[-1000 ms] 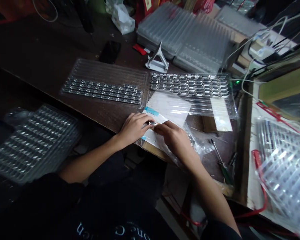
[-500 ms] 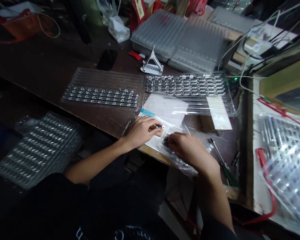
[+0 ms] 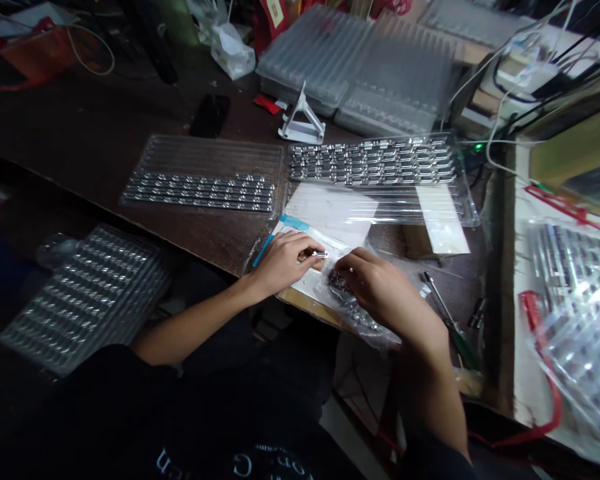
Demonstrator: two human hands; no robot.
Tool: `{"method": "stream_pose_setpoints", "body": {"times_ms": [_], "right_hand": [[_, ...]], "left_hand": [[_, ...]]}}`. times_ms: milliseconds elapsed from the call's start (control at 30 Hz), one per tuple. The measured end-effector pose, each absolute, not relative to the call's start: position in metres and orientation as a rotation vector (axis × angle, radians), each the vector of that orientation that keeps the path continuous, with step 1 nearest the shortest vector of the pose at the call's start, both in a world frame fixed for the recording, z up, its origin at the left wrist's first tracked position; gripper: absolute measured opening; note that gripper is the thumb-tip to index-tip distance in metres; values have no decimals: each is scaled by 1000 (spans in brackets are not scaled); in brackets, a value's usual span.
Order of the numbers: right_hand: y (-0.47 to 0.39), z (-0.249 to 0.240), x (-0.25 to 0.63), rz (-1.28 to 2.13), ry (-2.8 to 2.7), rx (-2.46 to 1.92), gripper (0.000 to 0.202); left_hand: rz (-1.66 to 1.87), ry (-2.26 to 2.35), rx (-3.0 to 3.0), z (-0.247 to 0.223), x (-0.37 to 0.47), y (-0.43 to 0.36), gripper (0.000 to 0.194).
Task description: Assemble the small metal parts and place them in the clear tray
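Between thumb and fingertips, my left hand [image 3: 283, 265] pinches a small metal connector [image 3: 321, 254] with a dark strip along it. That hand rests over a white board [image 3: 305, 285] at the table's front edge. Just to the right, my right hand [image 3: 370, 273] is closed, fingertips together above a clear plastic bag [image 3: 363, 319] of small dark and shiny metal parts. Whether its fingertips hold a part is too small to make out. A small tan block [image 3: 319, 265] lies under the connector.
Behind my hands lie a left clear tray [image 3: 200, 190] and a right clear tray [image 3: 375, 167], both with rows of metal parts. A white stand [image 3: 303, 123] and a phone [image 3: 210, 116] are farther back. A green-handled screwdriver [image 3: 450, 320] lies right. Stacked filled trays [image 3: 80, 300] stand lower left.
My right hand has lifted slightly and shifted a little right, showing more of the parts in the bag. My left hand keeps its pinch on the connector. The view has tilted slightly.
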State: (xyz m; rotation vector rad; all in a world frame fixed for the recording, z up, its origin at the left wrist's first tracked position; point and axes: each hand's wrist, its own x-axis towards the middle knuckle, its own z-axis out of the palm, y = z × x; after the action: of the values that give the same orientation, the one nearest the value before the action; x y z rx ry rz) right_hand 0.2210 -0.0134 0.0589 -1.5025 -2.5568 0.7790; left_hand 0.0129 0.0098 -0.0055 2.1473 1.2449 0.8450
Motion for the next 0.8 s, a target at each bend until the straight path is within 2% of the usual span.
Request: {"method": "stream_pose_setpoints", "body": {"times_ms": [500, 800], "right_hand": [[-7, 51, 219, 841, -2480, -1462, 24], [-1, 47, 208, 616, -2323, -1743, 26]], "left_hand": [[919, 1230, 2066, -13, 14, 10, 7], [1013, 1199, 2015, -7, 10, 9, 6]]}}
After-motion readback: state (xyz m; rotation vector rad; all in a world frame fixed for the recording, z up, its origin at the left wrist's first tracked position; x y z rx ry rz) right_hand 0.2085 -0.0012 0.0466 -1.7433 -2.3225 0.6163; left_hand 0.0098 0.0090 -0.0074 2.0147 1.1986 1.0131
